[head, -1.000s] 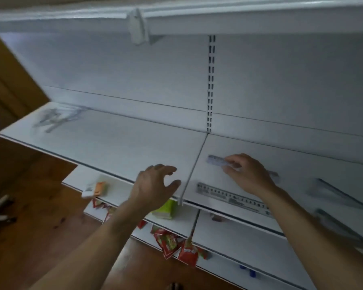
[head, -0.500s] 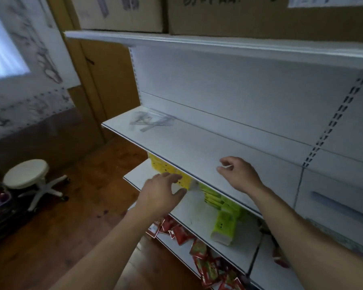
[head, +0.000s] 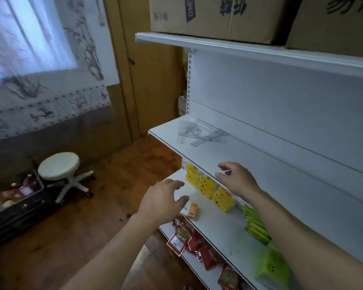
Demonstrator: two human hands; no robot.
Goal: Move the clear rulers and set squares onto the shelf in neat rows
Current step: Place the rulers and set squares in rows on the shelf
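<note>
A loose pile of clear rulers and set squares (head: 199,133) lies at the far left end of the white shelf (head: 249,162). My right hand (head: 236,178) hovers over the shelf's front edge, well short of the pile, fingers loosely curled and holding nothing. My left hand (head: 162,200) hangs lower and to the left, in front of the shelf below, fingers spread and empty.
Yellow packs (head: 210,186) and green packs (head: 258,225) fill the shelf below, with an orange box (head: 192,210) and red sachets (head: 187,239) lower down. Cardboard boxes (head: 218,15) sit on the top shelf. A white stool (head: 60,166) stands on the wooden floor at left.
My view has swung left along the shelf. My right hand let go of the ruler it placed at the right section and both hands moved left toward the pile, empty.
</note>
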